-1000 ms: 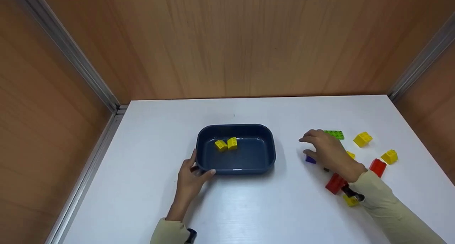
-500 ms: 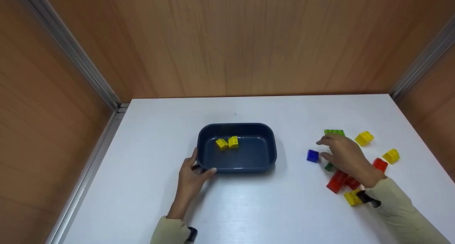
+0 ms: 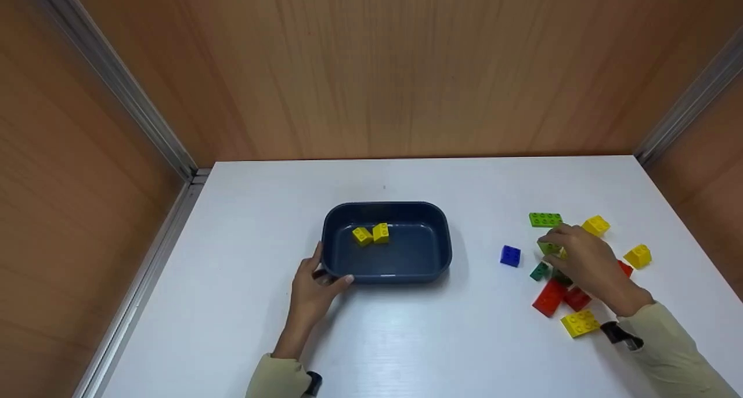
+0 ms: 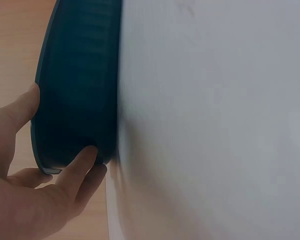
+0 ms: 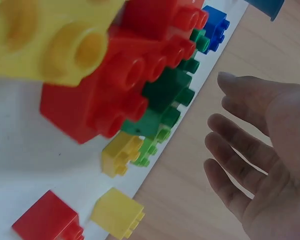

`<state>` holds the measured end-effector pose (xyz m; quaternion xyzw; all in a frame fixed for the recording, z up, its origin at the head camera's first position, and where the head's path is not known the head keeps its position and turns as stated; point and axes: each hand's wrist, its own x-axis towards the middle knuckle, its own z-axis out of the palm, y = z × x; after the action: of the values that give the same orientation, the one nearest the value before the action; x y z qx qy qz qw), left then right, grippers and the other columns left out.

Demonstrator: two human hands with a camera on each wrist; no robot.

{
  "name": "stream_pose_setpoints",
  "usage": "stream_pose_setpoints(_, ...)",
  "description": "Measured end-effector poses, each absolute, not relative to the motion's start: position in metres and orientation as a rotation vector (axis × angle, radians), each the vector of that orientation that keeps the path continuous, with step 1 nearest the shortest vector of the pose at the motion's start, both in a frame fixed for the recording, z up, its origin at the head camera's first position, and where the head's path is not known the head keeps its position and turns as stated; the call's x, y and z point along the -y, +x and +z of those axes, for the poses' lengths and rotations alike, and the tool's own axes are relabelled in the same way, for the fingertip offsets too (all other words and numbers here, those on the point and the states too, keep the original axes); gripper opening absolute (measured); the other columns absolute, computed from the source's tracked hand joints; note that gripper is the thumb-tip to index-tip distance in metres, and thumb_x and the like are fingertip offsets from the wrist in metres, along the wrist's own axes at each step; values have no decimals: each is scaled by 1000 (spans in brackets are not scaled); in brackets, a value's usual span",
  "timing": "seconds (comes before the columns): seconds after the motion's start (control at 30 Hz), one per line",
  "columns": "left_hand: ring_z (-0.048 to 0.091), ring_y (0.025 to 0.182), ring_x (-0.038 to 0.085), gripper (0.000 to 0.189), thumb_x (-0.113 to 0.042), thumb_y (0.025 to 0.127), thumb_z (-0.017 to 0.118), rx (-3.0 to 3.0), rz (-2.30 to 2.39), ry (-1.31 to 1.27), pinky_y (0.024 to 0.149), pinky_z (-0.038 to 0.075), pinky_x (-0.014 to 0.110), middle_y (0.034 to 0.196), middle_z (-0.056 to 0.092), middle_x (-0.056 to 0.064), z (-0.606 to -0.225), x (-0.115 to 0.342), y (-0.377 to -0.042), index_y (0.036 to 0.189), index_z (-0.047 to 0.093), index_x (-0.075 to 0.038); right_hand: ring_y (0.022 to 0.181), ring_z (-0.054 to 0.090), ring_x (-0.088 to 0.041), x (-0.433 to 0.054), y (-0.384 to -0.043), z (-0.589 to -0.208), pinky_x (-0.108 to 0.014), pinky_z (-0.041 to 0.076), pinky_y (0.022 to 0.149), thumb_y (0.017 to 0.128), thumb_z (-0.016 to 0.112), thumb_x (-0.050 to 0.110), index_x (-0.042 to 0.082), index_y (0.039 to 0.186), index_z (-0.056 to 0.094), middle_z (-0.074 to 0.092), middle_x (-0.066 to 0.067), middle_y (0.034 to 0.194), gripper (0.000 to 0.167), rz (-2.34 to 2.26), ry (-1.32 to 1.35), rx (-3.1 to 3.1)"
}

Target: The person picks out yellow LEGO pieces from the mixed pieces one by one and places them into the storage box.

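Note:
A navy rectangular dish stands mid-table with two yellow blocks inside. My left hand grips its near left corner, thumb at the rim and fingers along the outer wall, as the left wrist view also shows. Over the pile of toy building blocks at the right hovers my right hand, fingers loosely curved around nothing. A light green block lies under its fingertips. Below the thumb are a small dark green block and a red block. In the right wrist view the fingers are spread.
Left of the pile lies a blue block. A flat light green block and two yellow blocks lie at the back and right. Another yellow block is nearest the front. Wooden panels enclose the table.
My right hand has moved rightward over the pile, away from the blue block, uncovering it and several others. The left hand stays on the dish.

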<state>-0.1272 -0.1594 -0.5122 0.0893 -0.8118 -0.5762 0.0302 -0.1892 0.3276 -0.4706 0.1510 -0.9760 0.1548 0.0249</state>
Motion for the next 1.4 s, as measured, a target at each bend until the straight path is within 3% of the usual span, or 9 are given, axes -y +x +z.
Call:
stream_pose_setpoints(0.37,56,133,45,96,-9,88,86,2494,-1786,274,105,57,42,141,50,27,-512,159,-127,165,29,-1,121,61,-51,-348,-183,-473,-65,54,100,85,86,0,-4,124,74,67,-28,125,41,458,398,3052)
stream_pose_setpoints(0.87,55,134,46,96,-12,89,86,2498,-1780,273,102,59,40,141,51,26,-513,159,-126,165,29,-1,111,64,-51,-366,-186,-483,-66,56,96,81,88,-4,-9,121,73,68,-31,118,44,340,410,3031)
stream_pose_setpoints(1.4,58,131,44,94,-12,89,86,2520,-1722,287,106,57,45,138,54,24,-512,159,-126,164,31,-1,106,64,-51,-374,-194,-489,-67,56,94,80,89,-3,-12,120,71,67,-33,116,45,271,441,3060)
